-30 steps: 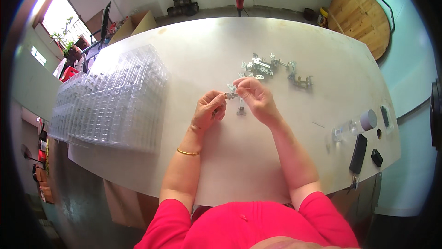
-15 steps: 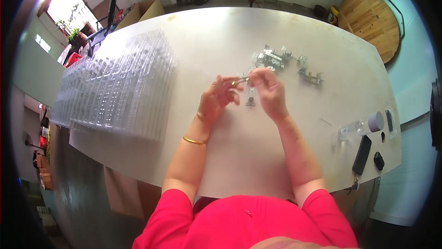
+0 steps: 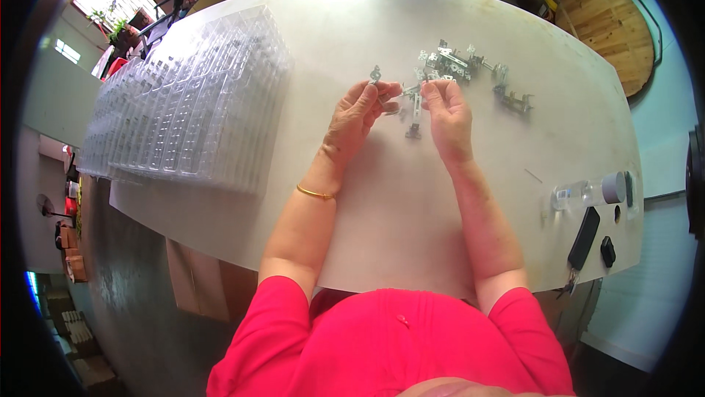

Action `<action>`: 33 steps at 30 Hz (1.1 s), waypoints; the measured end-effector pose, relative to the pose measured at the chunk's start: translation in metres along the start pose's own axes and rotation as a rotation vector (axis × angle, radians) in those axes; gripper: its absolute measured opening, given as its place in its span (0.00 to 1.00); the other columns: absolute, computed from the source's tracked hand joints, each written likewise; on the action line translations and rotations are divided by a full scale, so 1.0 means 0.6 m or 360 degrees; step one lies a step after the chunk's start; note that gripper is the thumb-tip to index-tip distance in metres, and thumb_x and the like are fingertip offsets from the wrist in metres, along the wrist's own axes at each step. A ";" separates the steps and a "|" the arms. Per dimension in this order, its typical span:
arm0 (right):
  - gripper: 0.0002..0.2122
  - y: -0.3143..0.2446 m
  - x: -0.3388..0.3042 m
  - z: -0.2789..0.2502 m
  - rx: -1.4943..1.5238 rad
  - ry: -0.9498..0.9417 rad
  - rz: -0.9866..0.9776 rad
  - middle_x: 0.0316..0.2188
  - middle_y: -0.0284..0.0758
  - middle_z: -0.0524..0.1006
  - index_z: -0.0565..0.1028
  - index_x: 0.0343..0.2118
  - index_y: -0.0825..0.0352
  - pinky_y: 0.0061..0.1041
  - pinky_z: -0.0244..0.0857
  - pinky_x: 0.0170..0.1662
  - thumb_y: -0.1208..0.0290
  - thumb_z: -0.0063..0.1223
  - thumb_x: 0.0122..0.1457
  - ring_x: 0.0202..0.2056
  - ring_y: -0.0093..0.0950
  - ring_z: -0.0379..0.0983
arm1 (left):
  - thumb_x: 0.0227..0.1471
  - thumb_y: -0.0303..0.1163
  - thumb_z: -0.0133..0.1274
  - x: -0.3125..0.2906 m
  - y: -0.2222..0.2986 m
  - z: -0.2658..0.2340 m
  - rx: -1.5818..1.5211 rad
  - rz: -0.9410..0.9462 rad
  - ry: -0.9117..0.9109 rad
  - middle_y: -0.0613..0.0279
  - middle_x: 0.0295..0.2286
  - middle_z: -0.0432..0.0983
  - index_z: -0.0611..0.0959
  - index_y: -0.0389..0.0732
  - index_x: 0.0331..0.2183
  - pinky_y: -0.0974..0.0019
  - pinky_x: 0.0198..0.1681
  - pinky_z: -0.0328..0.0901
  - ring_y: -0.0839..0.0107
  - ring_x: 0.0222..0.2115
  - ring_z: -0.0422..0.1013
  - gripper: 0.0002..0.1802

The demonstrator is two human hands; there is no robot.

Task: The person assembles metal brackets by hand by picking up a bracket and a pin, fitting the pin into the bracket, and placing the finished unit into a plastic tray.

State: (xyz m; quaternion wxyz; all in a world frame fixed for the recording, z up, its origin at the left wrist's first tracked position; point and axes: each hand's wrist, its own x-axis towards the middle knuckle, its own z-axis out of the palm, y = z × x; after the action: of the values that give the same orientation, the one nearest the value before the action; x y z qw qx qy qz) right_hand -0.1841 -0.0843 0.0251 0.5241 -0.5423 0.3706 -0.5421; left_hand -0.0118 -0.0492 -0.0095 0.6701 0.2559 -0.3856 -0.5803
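Between the thumb and fingers of my left hand (image 3: 356,119) is a small silvery metal part (image 3: 375,74), its holed end sticking up past the fingertips. My right hand (image 3: 449,114) is closed in a pinch a short way to the right, at the near side of a loose heap of metal parts (image 3: 454,60). What it pinches, if anything, is too small to make out. A narrow metal part (image 3: 416,109) lies between the hands, pointing toward me. Another dull metal part (image 3: 517,101) lies at the heap's right end.
Stacked clear plastic trays (image 3: 198,103) fill the table's left side. On the right lie a clear bottle (image 3: 580,195) with a grey cap, a black elongated case (image 3: 584,237) with keys, a small black object (image 3: 607,251) and a thin pin (image 3: 533,175). The white table (image 3: 396,250) has a curved far edge.
My hands have drawn apart; before, they met at a metal part. That part now stands upright in my left hand. The whole view has also shifted slightly.
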 end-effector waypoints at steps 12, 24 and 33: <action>0.04 -0.033 -0.025 0.015 -0.0394 -0.0249 -0.0208 0.17 0.23 0.69 0.77 0.35 0.65 0.17 0.57 0.24 0.71 0.56 0.63 0.21 0.12 0.59 | 0.66 0.40 0.45 -0.006 0.007 -0.008 0.0084 -0.0257 0.0008 0.61 0.25 0.79 0.80 0.39 0.38 0.69 0.25 0.71 0.69 0.22 0.76 0.15; 0.04 -0.023 -0.025 0.011 -0.0587 -0.0230 -0.0301 0.19 0.26 0.70 0.76 0.36 0.65 0.19 0.60 0.25 0.72 0.55 0.63 0.22 0.14 0.61 | 0.66 0.40 0.45 -0.006 0.008 0.003 0.0254 -0.0280 0.0043 0.62 0.20 0.76 0.80 0.39 0.37 0.71 0.19 0.63 0.76 0.13 0.65 0.15; 0.06 -0.034 -0.026 0.021 -0.0740 -0.0252 -0.0327 0.19 0.34 0.74 0.74 0.41 0.64 0.24 0.63 0.25 0.73 0.55 0.62 0.19 0.24 0.68 | 0.63 0.37 0.50 -0.013 0.020 0.002 0.0364 -0.0304 0.0063 0.64 0.19 0.74 0.80 0.38 0.36 0.76 0.17 0.58 0.80 0.15 0.65 0.12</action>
State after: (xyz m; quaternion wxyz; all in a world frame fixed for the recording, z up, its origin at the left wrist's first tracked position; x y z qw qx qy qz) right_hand -0.1777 -0.0632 0.0436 0.3549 -0.7238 0.3860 -0.4486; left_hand -0.0061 -0.0391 -0.0013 0.5857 0.3775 -0.4098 -0.5887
